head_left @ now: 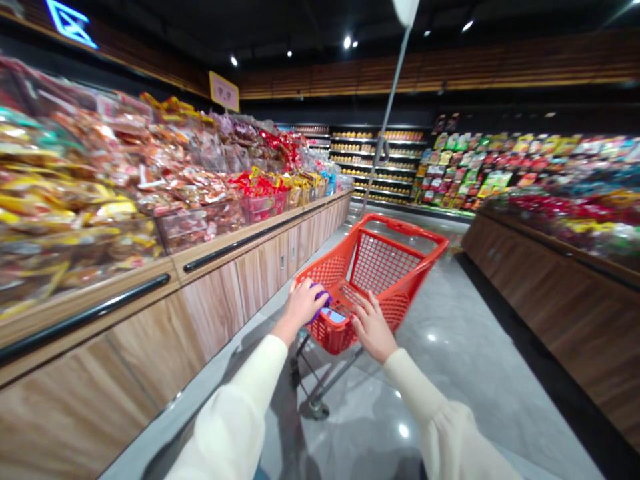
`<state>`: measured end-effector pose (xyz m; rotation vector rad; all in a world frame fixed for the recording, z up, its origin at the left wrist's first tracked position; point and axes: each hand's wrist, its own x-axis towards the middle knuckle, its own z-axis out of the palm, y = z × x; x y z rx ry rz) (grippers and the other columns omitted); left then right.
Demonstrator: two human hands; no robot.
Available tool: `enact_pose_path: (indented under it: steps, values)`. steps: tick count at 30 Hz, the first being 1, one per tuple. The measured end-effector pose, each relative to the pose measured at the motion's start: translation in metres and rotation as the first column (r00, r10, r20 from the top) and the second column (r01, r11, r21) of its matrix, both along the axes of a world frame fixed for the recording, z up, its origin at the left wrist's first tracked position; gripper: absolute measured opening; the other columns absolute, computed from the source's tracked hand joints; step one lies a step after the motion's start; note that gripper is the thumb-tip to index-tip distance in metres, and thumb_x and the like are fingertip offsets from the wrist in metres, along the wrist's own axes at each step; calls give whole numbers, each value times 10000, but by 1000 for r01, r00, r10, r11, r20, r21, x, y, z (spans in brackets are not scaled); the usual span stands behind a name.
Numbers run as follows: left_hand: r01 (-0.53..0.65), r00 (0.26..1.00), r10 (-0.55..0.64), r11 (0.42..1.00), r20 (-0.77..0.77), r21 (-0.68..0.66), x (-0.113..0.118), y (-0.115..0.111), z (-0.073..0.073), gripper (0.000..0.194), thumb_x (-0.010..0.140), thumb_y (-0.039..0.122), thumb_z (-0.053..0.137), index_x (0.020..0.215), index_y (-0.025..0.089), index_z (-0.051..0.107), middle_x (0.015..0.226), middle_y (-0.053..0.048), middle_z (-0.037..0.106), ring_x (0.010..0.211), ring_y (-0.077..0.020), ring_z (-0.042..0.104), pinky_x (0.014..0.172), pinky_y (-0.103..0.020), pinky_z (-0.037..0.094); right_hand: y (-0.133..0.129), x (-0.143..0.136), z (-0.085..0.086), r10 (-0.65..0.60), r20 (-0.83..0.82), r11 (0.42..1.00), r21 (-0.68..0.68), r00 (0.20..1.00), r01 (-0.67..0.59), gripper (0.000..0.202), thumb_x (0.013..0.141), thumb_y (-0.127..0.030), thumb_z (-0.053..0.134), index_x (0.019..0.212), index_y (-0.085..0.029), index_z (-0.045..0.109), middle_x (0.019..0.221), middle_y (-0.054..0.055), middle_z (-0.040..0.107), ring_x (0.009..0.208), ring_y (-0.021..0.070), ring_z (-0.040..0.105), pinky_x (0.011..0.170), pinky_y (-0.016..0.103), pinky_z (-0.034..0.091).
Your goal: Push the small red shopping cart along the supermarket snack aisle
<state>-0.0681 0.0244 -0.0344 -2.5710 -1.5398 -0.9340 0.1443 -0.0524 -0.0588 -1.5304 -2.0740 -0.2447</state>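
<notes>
A red plastic shopping cart (385, 263) on a grey metal frame stands in front of me, its near end close to my hands. My left hand (304, 303) is closed round a purple item (320, 295) at the cart's near left corner. Over the near right edge is my right hand (371, 325), its fingers apart and nothing in them; whether they touch the rim I cannot tell. Between the hands a light blue flat item (333, 315) lies at the cart's near end.
Wooden bins (240, 283) heaped with wrapped goods run along the left. Another wooden display (540, 277) stands at the right. Stocked shelves (375, 160) line the back. A thin upright pole (387, 113) rises beyond the cart. Grey shiny floor (450, 373) shows right of the cart.
</notes>
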Motion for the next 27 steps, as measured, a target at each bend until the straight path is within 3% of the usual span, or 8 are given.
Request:
enact_pose_path:
  steps: [3, 8, 10, 15, 18, 20, 24, 27]
  values:
    - [-1, 1000, 1, 1000, -6, 11, -2, 1, 0, 279, 944, 436, 478, 953, 261, 695, 993, -34, 582, 993, -200, 553, 1058, -440, 323, 1, -6, -2, 6, -28, 1000, 2, 1000, -6, 369, 988, -328, 341, 1104, -179, 659, 1459, 93, 471, 1497, 311, 62, 1172, 576, 252]
    - [118, 989, -113, 992, -99, 48, 14, -20, -1, 299, 948, 449, 468, 976, 261, 697, 949, -50, 573, 927, -203, 557, 945, -368, 399, 0, -10, -6, -10, -34, 999, 31, 999, 11, 379, 988, -326, 339, 1120, -164, 656, 1458, 110, 469, 1496, 315, 44, 1166, 579, 250]
    - [115, 989, -109, 992, -104, 58, 15, -22, -1, 287, 945, 449, 476, 977, 267, 695, 946, -46, 572, 930, -201, 556, 974, -384, 380, -1, -8, -4, -26, -10, 999, 23, 1000, 27, 386, 989, -339, 346, 1145, -168, 654, 1446, 109, 485, 1489, 311, 91, 1167, 561, 249]
    - [21, 999, -20, 1000, -46, 17, -2, -6, 0, 277, 946, 448, 477, 979, 275, 691, 983, -40, 575, 987, -205, 551, 1012, -413, 353, 3, 6, 14, 11, 128, 998, -62, 992, -3, 394, 990, -399, 378, 1297, -278, 592, 1388, 48, 556, 1379, 252, 362, 1151, 482, 275]
    - [-3, 998, 4, 1000, -55, 13, -4, -4, 1, 286, 949, 443, 470, 978, 264, 691, 978, -48, 574, 976, -210, 556, 958, -387, 389, 14, 17, 22, -85, 172, 994, -60, 981, 97, 477, 972, -449, 404, 1394, -257, 512, 1420, 95, 519, 1370, 276, 365, 1142, 513, 256]
    - [14, 997, -12, 1000, -82, 25, 3, -10, 1, 298, 947, 449, 470, 973, 253, 693, 962, -53, 576, 943, -209, 563, 923, -369, 407, 19, 22, 23, -136, 178, 986, -71, 974, 151, 474, 964, -466, 407, 1369, -260, 542, 1404, 100, 529, 1374, 312, 342, 1129, 560, 238]
    - [143, 982, -139, 990, -129, 21, 15, -22, 2, 313, 939, 474, 479, 986, 250, 693, 935, -48, 584, 906, -201, 572, 903, -356, 418, 20, 26, 22, -91, 167, 991, -86, 982, 107, 425, 964, -486, 395, 1247, -275, 632, 1304, 74, 600, 1344, 333, 355, 1120, 589, 217]
    - [104, 989, -101, 994, -111, 23, 10, -18, 3, 303, 942, 466, 478, 977, 256, 693, 942, -45, 596, 947, -208, 574, 981, -397, 379, 16, 25, 22, -67, 157, 993, -85, 985, 81, 415, 960, -500, 403, 1166, -251, 663, 1265, 77, 619, 1336, 339, 356, 1118, 581, 217]
